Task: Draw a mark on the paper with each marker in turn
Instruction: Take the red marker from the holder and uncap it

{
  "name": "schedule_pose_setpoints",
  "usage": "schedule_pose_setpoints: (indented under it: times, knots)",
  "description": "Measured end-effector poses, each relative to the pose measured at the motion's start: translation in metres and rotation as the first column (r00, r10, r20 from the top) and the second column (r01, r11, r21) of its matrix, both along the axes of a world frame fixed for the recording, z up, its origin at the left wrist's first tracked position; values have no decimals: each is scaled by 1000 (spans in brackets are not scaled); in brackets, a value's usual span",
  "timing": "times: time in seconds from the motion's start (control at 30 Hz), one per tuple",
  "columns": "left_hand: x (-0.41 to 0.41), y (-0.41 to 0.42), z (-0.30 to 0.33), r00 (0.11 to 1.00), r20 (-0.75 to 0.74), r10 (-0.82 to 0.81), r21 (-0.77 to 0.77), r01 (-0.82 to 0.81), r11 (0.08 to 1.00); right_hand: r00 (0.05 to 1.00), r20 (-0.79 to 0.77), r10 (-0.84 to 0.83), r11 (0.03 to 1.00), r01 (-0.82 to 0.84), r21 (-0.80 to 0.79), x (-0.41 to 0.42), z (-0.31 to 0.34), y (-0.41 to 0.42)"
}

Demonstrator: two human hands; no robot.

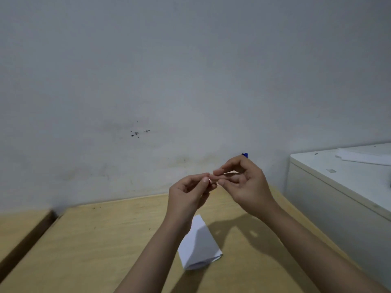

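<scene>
A folded white paper (198,246) lies on the wooden table (95,240), partly under my left forearm. Both hands are raised above the table, fingertips meeting. My right hand (243,182) is closed around a marker whose blue end (244,155) pokes out above the fingers; the rest of it is hidden. My left hand (188,193) pinches something small at the marker's near end, and I cannot tell whether that is a cap or the tip. No other marker is visible.
A white cabinet (342,187) stands at the right, with sheets of paper (364,157) on top. A grey wall (148,92) rises right behind the table. A second wooden surface (19,227) sits at the left across a dark gap.
</scene>
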State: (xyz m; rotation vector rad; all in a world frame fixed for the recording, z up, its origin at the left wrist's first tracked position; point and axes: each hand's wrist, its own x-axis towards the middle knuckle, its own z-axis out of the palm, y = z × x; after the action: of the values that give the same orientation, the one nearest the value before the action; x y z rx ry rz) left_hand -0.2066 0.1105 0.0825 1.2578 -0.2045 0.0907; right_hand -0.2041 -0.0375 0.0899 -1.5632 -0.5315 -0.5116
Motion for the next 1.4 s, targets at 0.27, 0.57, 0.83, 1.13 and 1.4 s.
schedule_pose_setpoints:
  times: [0.27,0.57,0.83,1.13,1.4]
  knots:
    - [-46,27,-1,989,66,129,-64,-125,990,950,-299,-89,917,195,347,-45,-32,42]
    - [-72,40,-18,972,103,209,157,-224,962,843,-439,311,816,1,578,-55,-32,63]
    - [-72,43,-18,945,166,281,265,-317,911,894,-370,253,881,-55,470,-53,-37,64]
    - [-47,76,-33,955,-35,293,243,-276,930,959,-264,107,911,12,412,-37,-37,42]
    - [25,105,-70,892,65,448,711,-356,606,943,-328,49,934,73,349,-25,-59,38]
